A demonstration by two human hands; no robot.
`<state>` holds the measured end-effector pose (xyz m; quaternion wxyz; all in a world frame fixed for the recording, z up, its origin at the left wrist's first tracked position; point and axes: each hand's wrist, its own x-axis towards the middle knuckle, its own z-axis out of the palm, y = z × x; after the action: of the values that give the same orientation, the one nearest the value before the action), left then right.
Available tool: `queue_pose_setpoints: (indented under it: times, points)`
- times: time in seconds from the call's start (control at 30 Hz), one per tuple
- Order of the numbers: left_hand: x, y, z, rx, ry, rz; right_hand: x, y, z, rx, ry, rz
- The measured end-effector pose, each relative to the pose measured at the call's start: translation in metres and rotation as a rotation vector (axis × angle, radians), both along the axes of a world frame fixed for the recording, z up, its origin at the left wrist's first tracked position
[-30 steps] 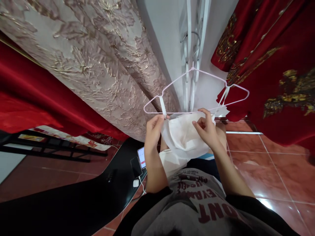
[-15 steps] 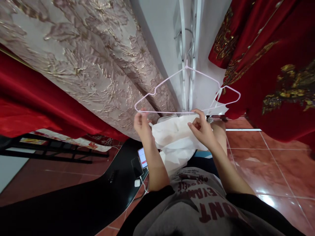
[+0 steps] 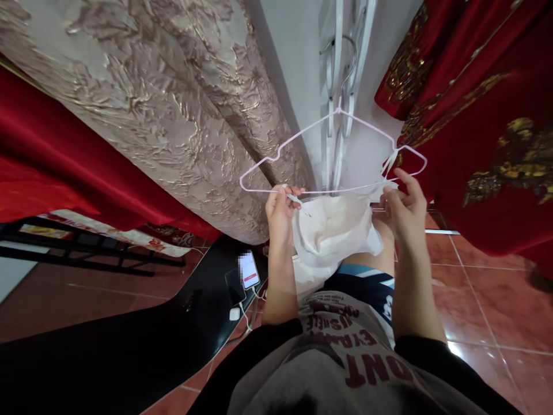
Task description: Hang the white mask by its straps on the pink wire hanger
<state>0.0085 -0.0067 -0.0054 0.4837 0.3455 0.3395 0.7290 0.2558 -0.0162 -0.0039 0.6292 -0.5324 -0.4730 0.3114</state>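
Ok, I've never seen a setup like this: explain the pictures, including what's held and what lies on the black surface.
No machine here: these are a person's two bare hands, seen by one camera worn on the head, looking forward and down. The left hand pinches a white strap near the bottom bar of a pale pink hanger. The right hand is beside a second strap looped on the hanger's right shoulder; whether it is gripped is unclear. White cloth spreads below, between the hands. On the black surface lie a lit phone, a dark phone and a small white block.
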Motion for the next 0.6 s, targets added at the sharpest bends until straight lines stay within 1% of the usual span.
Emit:
queue_pose_setpoints:
  times: [0.07, 0.13, 0.23, 0.33, 0.4, 0.47, 0.5, 0.6]
  points:
    - [-0.001, 0.001, -0.001, -0.002, 0.012, 0.001, 0.005, 0.007, 0.015, -0.043, 0.01, 0.109]
    - [-0.002, 0.001, -0.002, -0.017, 0.04, 0.021, 0.004, 0.011, 0.031, -0.011, 0.027, 0.141]
    - [-0.003, 0.002, -0.001, -0.031, 0.072, 0.053, -0.001, 0.015, 0.052, 0.113, 0.021, 0.078]
    - [-0.005, 0.004, -0.001, -0.052, 0.078, 0.047, 0.0, 0.022, 0.065, 0.219, -0.029, -0.014]
    - [-0.006, 0.005, -0.001, -0.048, 0.062, 0.04, 0.008, 0.028, 0.069, 0.273, -0.101, -0.081]
    - [-0.006, 0.005, -0.001, -0.03, 0.04, 0.033, 0.02, 0.031, 0.065, 0.299, -0.168, -0.164]
    - [-0.007, 0.005, -0.001, -0.021, 0.03, 0.027, 0.027, 0.032, 0.062, 0.3, -0.187, -0.22]
    - [-0.007, 0.004, 0.001, -0.02, 0.013, 0.01, 0.041, 0.024, 0.044, 0.332, -0.162, -0.471]
